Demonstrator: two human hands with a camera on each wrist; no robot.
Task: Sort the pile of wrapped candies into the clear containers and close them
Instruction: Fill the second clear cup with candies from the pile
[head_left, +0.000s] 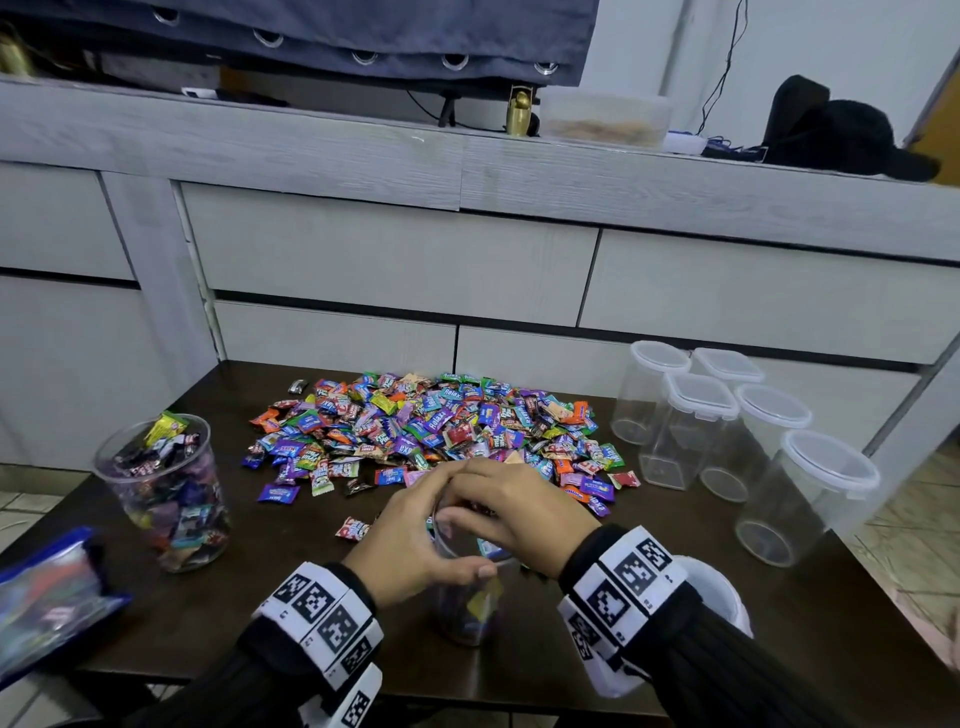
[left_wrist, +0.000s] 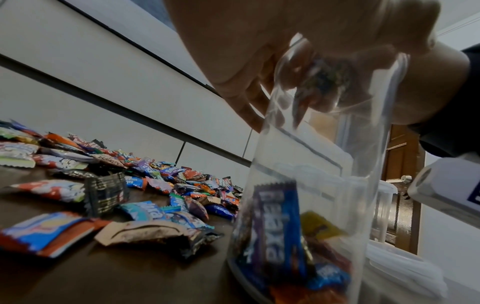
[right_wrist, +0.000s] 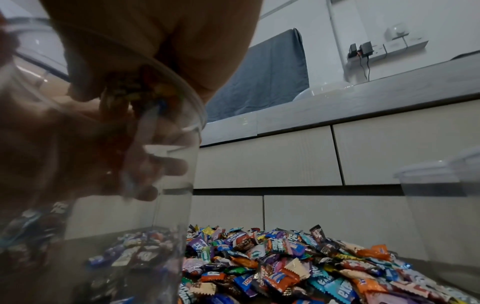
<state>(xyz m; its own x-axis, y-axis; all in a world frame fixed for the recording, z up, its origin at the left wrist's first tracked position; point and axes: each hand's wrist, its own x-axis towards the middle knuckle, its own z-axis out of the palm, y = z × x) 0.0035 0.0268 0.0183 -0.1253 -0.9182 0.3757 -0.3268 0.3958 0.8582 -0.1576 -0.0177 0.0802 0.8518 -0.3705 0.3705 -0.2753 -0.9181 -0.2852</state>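
Note:
A pile of wrapped candies (head_left: 431, 431) lies in the middle of the dark table (head_left: 291, 597). In front of it stands a clear open jar (head_left: 467, 613) with a few candies (left_wrist: 278, 222) at its bottom. My left hand (head_left: 421, 540) grips the jar's rim, thumb on the near side. My right hand (head_left: 509, 509) is over the jar's mouth and holds a small bunch of candies (right_wrist: 140, 88) in its curled fingers, just inside the rim. The jar's top is hidden under both hands in the head view.
A lidless cup full of candies (head_left: 161, 493) stands at the left. Several empty lidded clear containers (head_left: 696, 431) stand at the right. A white lid (head_left: 717, 587) lies by my right wrist. A blue bag (head_left: 47, 597) sits at the front left edge. Grey drawers back the table.

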